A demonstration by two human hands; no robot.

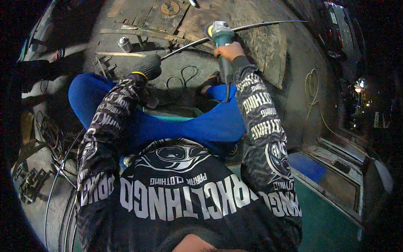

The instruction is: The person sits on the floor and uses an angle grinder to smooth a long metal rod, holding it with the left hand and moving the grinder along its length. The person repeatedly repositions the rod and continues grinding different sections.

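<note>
Head view looks down over my chest and knees: I sit low, blue trousers bent up, both patterned sleeves reaching toward the upper middle of the frame. My right hand (pixel 228 51) is bare and its fingers are wrapped tight round the teal body of an angle grinder (pixel 221 35), whose head points up and away from me, its black cord (pixel 228 86) trailing back down along my forearm. My left hand (pixel 147 66) wears a grey knit glove with a yellow cuff band; the fingers curl under out of sight, so I cannot tell whether they pinch the metal rod (pixel 252 26) or only press on it.

That rod is the thing that matters. It is thin and long, and its long axis runs slantwise from my gloved hand at centre left up to the upper right of the frame, passing just behind the grinder head. So the grinder meets it crosswise, and my right hand is the nearer one to the meeting point, the left well down the rod's lower end.

Beyond lie wooden boards (pixel 138 17) and a small spray can (pixel 124 43) at upper left.
</note>
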